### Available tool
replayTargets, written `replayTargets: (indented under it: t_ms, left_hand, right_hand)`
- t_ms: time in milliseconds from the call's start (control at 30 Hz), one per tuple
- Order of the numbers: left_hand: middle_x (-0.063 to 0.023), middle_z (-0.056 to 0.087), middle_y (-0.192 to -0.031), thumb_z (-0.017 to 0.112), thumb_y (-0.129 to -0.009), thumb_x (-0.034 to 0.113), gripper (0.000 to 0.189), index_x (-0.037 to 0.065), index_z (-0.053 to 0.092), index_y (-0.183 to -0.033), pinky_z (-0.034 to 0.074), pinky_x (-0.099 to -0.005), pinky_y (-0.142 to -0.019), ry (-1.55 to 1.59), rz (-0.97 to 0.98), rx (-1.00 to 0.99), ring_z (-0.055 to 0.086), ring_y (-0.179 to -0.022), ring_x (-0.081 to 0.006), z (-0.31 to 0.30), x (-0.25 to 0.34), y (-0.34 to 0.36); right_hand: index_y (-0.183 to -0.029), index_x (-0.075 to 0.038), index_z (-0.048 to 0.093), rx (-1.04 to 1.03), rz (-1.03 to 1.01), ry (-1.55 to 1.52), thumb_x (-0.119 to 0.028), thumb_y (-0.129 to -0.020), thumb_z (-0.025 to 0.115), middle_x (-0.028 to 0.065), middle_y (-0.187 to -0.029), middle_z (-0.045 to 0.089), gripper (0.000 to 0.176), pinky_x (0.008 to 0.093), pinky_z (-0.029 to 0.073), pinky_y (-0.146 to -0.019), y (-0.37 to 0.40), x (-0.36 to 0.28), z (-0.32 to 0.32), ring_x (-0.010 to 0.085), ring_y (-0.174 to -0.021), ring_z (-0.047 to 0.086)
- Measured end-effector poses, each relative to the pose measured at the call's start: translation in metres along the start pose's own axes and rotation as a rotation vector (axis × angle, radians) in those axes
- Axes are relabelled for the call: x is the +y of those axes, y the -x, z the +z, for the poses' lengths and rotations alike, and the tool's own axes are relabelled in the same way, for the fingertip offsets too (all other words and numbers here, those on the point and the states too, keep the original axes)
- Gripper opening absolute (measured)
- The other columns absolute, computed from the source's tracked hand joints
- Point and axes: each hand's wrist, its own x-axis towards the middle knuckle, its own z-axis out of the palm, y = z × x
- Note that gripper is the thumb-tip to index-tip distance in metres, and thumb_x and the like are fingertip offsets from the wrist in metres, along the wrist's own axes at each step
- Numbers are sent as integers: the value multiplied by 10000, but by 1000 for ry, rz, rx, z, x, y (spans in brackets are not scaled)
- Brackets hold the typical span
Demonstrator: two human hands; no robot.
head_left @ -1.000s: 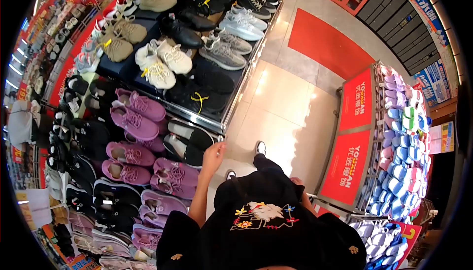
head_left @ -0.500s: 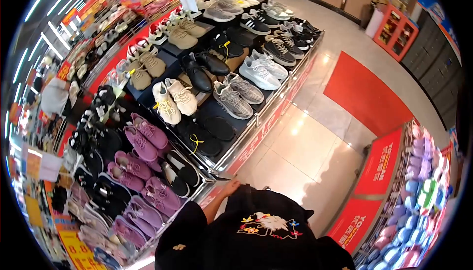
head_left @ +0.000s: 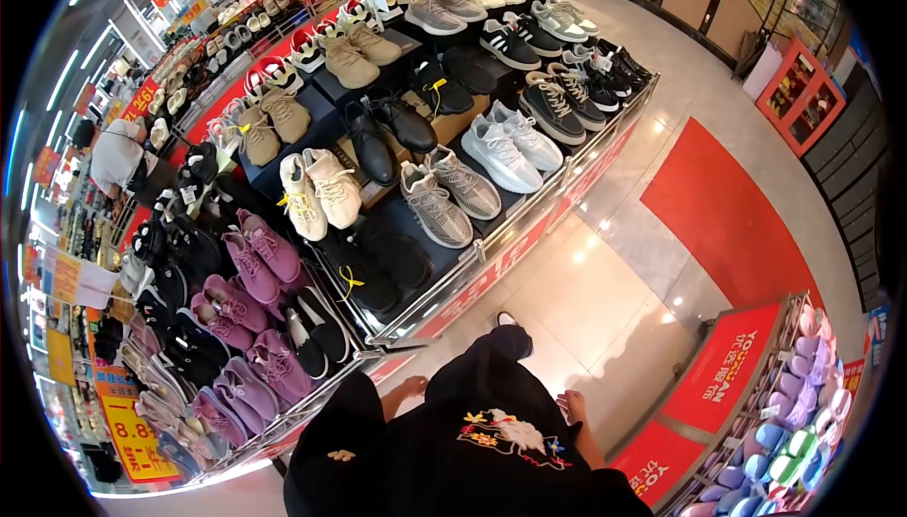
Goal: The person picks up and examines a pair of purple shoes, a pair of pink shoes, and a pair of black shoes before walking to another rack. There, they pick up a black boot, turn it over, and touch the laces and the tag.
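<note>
My left hand (head_left: 408,389) hangs low beside my dark trousers, near the metal-edged corner of the shoe stand. Its fingers are loosely bent, and no item shows in it. On the other side, over the tiled floor, my right hand (head_left: 573,407) is held away from my body with its fingers a little apart and empty. Nearest to the left hand are black slip-on shoes (head_left: 316,333) and purple sneakers (head_left: 274,361). Higher on the stand sit grey patterned sneakers (head_left: 437,203), white sneakers (head_left: 501,151), cream sneakers (head_left: 319,198) and black leather shoes (head_left: 370,144).
A metal rail (head_left: 482,262) edges the shoe stand. At right, a rack with red sign panels (head_left: 723,366) holds several slippers (head_left: 798,446). A red mat (head_left: 723,210) lies on the tiles near a red cabinet (head_left: 801,97). A person (head_left: 118,153) bends at far left.
My left hand has come away from the front of my dark clothing and dropped lower. My right hand has come into view. One shoe of mine now shows forward, and the view has shifted.
</note>
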Motion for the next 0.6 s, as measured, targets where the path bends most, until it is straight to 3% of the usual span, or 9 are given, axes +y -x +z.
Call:
replayTargets:
  t_ms: [33,67,100,167,233,333,500,567,600]
  left_hand:
    - [-132,700,-889,470,-921,397,360,125,695,-992,523,-414,-734,-445,262,98,673,-796,-301,-5,46,9]
    - [-130,701,-896,477,-919,412,371,124,699,-990,525,-420,-755,-414,284,-4,673,-818,-309,-3,55,-29]
    - [-128,698,-921,466,-931,426,392,114,696,-990,524,-401,-740,-302,409,55,671,-823,-290,1,82,-41]
    - [-130,691,-941,459,-942,411,398,93,695,-977,522,-382,-735,-284,418,97,667,-822,-265,1,138,-73]
    - [-120,685,-910,488,-949,349,342,69,682,-982,522,-342,-714,-141,420,124,661,-789,-218,4,195,-98]
    - [-100,674,-832,519,-943,264,259,56,665,-994,520,-316,-682,199,527,244,654,-747,-185,16,277,-107]
    - [-82,669,-806,545,-908,240,230,51,653,-983,514,-301,-685,258,406,114,651,-740,-163,40,309,-154]
    - [-81,676,-818,550,-895,258,245,50,652,-976,511,-309,-696,-120,211,79,648,-713,-165,44,325,-162]
    - [-79,682,-822,544,-908,285,268,51,650,-987,506,-316,-692,-124,227,96,651,-714,-173,48,326,-165]
  right_hand:
    - [-1061,-34,559,-25,19,3,-177,-899,522,139,-970,677,219,360,513,-699,-13,-6,0,233,-828,665]
    - [-1001,-22,578,-22,7,-9,-142,-877,519,143,-915,682,183,348,517,-635,-27,-13,-2,229,-775,668]
    - [-918,4,593,-57,-81,126,-118,-854,512,155,-863,685,160,340,515,-556,-37,-22,-8,235,-702,665]
    - [-835,24,606,-34,-119,74,-109,-845,507,163,-819,687,167,334,512,-505,-61,-38,-6,233,-667,667]
    - [-804,35,615,-74,-151,342,-87,-841,492,170,-822,691,177,337,528,-520,-46,-90,-7,238,-674,678]
    - [-775,32,604,39,-109,263,-53,-827,481,176,-818,691,158,339,528,-515,-68,-134,-5,245,-637,676]
    - [-806,-17,531,80,-207,239,-36,-855,461,176,-861,684,88,328,534,-558,-91,-219,13,248,-739,689]
    - [-777,-33,504,41,-256,366,-7,-836,448,173,-855,681,86,321,528,-542,-101,-244,18,235,-712,683]
    - [-747,-35,503,42,-302,467,27,-807,438,172,-826,679,107,315,523,-529,-109,-253,19,220,-687,676]
